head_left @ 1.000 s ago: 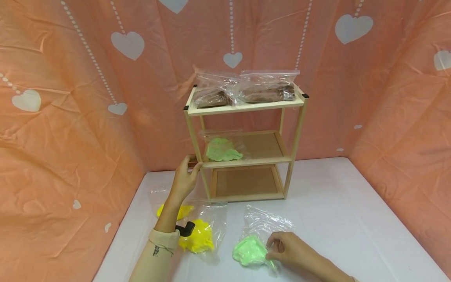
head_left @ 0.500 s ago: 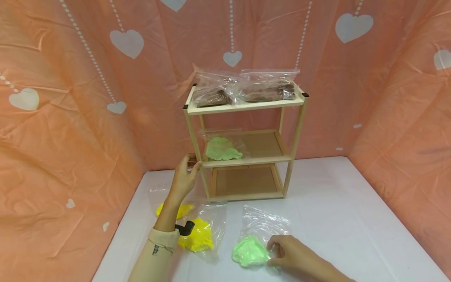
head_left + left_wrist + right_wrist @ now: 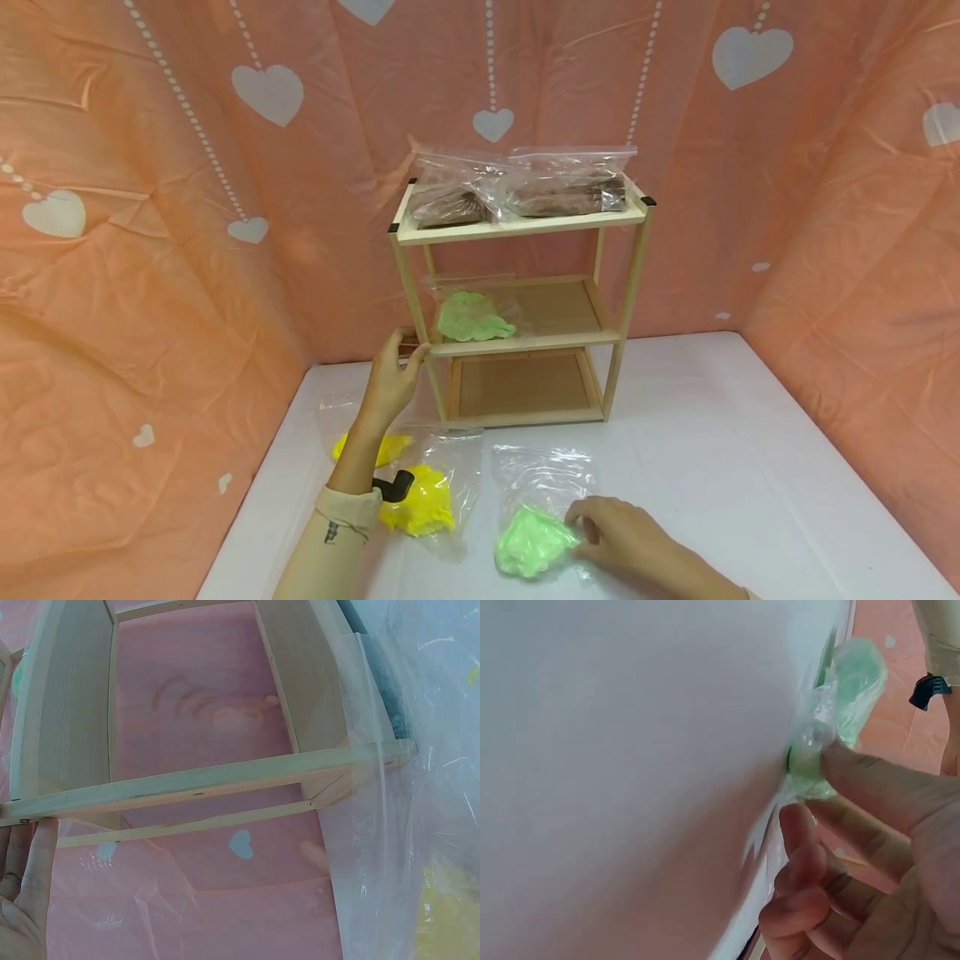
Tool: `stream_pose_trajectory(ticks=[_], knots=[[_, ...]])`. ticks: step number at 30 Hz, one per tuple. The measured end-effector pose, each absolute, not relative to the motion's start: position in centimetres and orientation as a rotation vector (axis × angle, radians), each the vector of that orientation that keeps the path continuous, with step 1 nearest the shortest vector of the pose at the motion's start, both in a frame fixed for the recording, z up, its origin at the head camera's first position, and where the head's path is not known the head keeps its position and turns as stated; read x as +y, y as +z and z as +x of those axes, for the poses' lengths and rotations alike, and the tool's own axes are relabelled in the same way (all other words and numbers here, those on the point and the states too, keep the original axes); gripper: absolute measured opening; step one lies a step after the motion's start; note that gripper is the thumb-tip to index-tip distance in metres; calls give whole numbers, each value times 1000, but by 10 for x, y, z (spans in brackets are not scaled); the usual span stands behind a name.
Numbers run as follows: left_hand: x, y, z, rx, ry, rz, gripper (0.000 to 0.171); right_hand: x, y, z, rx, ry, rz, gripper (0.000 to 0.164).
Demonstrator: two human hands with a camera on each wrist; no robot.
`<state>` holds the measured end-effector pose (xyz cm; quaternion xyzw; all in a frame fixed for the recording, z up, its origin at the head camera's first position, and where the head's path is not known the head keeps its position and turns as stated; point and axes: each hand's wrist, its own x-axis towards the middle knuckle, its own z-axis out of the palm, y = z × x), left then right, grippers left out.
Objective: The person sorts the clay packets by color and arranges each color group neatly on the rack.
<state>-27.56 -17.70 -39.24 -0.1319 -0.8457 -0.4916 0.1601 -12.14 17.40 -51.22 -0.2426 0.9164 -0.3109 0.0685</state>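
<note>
A pale, straight-grained wooden three-tier rack [image 3: 525, 342] has slim square posts, flat brown panels and black corner caps. It stands on a smooth white table [image 3: 712, 458], with creased peach cloth [image 3: 135, 292] printed with white hearts hanging around it. In front of the rack lies a clear, wrinkled, glossy plastic bag [image 3: 547, 467] with a soft, lumpy light-green mass [image 3: 532, 542] at its near end.

The left hand [image 3: 393, 379] grips the rack's left front post at the middle tier, thumb to the front and fingers bent behind it. The right hand [image 3: 630, 533] pinches the bag's near right edge, beside the green mass, between thumb and forefinger; its other fingers curl loosely.

Left of that bag, partly under the left forearm, clear bags hold bright yellow lumps: a larger crumpled lump [image 3: 427, 500] nearer and a flatter lump [image 3: 393, 450] behind. On the middle tier, a clear bag holds a flattened green mass [image 3: 468, 317]. Up top, two shiny clear bags hold brown blocks [image 3: 566, 198], side by side.
</note>
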Motion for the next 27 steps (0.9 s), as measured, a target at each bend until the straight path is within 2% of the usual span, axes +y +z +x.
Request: stream_pose_trajectory(ticks=[8, 18, 27], knots=[[-177, -392, -275, -2420, -1394, -372, 35, 175, -506, -127, 2827, -832, -711, 25], [-178, -393, -276, -2417, -1394, -371, 35, 187, -507, -138, 3007, -752, -669, 27], [-178, -393, -275, -2419, -1412, -375, 35, 192, -502, -151, 3044, -795, -374, 14]])
